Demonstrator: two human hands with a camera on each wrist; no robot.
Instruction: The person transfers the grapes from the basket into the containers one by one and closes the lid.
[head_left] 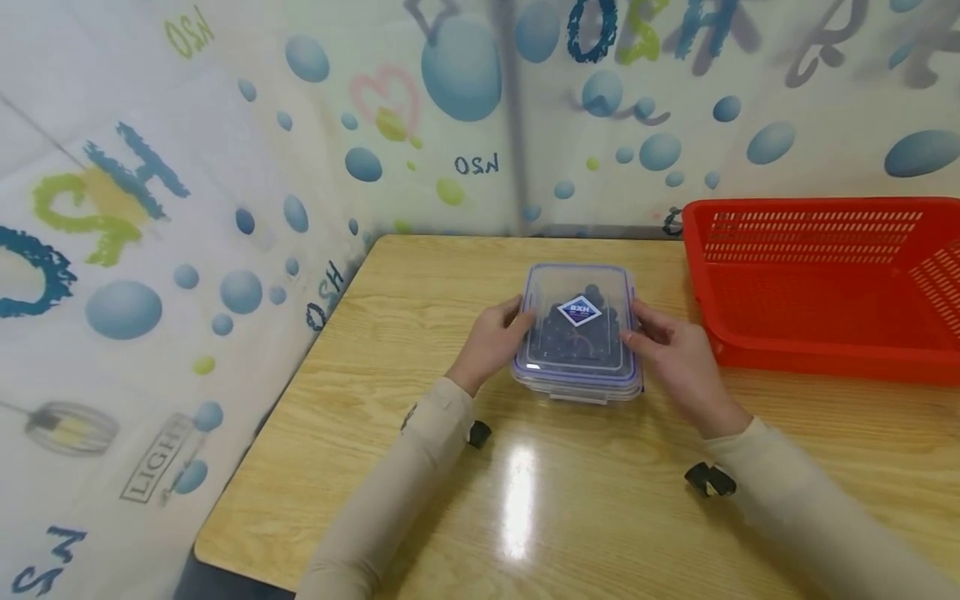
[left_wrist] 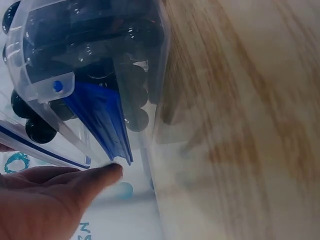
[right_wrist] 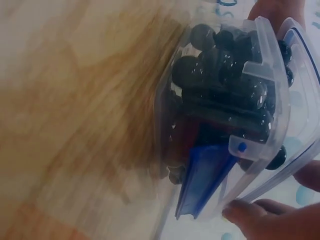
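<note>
A clear plastic food box (head_left: pixel 577 390) with dark round fruit (right_wrist: pixel 215 75) inside stands on the wooden table. Its clear lid (head_left: pixel 577 282), edged in blue and bearing a diamond sticker (head_left: pixel 580 311), lies over the top. In the wrist views the lid (right_wrist: pixel 304 75) tilts away from the box rim, and fruit shows in the gap. Blue clips (left_wrist: pixel 102 117) hang unfastened at the sides. My left hand (head_left: pixel 491 340) grips the lid's left edge, thumb towards the top. At the opposite edge my right hand (head_left: pixel 682 364) pinches it, with some fingers hidden.
To the right a red plastic basket (head_left: pixel 825 362) stands on the table (head_left: pixel 420 283). A patterned wall covering (head_left: pixel 480 200) rises behind and along the left edge. Small black pieces (head_left: pixel 708 480) show beside both sleeves.
</note>
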